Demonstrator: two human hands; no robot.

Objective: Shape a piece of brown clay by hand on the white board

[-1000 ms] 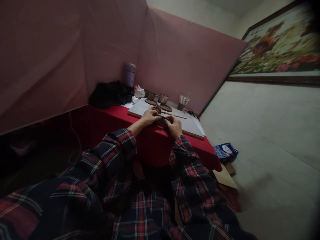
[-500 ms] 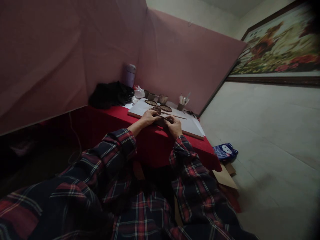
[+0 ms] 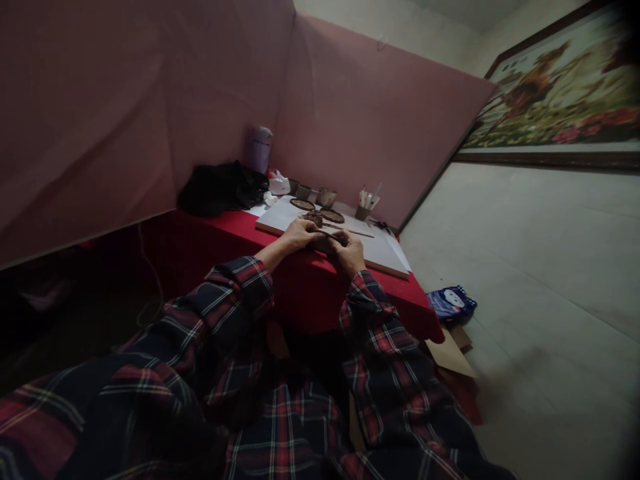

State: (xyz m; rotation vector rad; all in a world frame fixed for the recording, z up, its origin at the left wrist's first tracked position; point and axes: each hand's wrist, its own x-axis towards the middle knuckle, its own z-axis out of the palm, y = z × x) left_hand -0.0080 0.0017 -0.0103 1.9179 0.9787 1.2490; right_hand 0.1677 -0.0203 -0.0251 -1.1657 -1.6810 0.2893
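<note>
At the near edge of a pale board (image 3: 380,252), both my hands hold a dark brown, clay-like piece (image 3: 327,235) between them. My left hand (image 3: 299,235) is closed on its left end, thumb towards me. On the right end, my right hand (image 3: 349,251) pinches it with bent fingers. Fingers cover much of the piece, so its full shape is hidden. Just beyond my left fingers lies a rough brown lump (image 3: 313,217). A thin brown stick (image 3: 353,231) extends right from beside the lump. Two flat round dark pieces (image 3: 332,216) rest farther back on the board.
Small cups (image 3: 327,198) and a holder with several white tools (image 3: 367,202) stand behind the board. A black bag (image 3: 223,189) and a purple bottle (image 3: 261,150) are at back left. Red cloth (image 3: 310,293) drapes the table; pink sheets (image 3: 370,120) enclose its back and left.
</note>
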